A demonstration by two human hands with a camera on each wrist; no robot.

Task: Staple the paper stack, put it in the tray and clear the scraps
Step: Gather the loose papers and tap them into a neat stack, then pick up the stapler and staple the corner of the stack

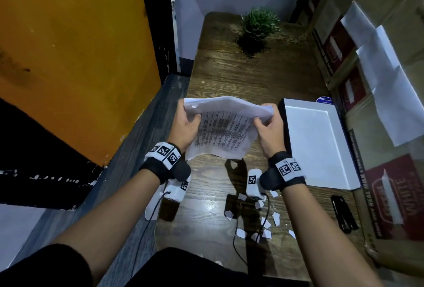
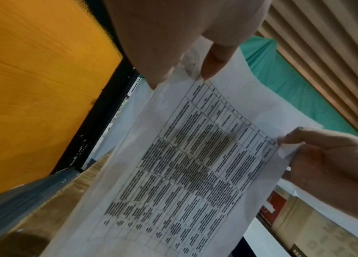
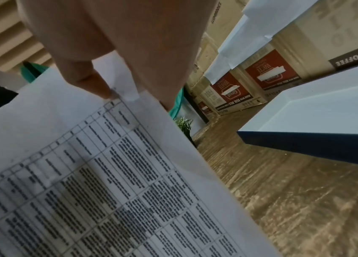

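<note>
Paper stack above the table, tray to its right, scraps nearer, stapler rightmost

I am pinching a paper stack between my left hand and right hand; the thin, matt white sheets are bending softly, printed with a dark table. The table under them is showing brown wood grain with a slight sheen. The tray is looking smooth and matt white inside, dark on its outer wall. The scraps are lying as torn white paper. The stapler is gleaming glossy black.
</note>
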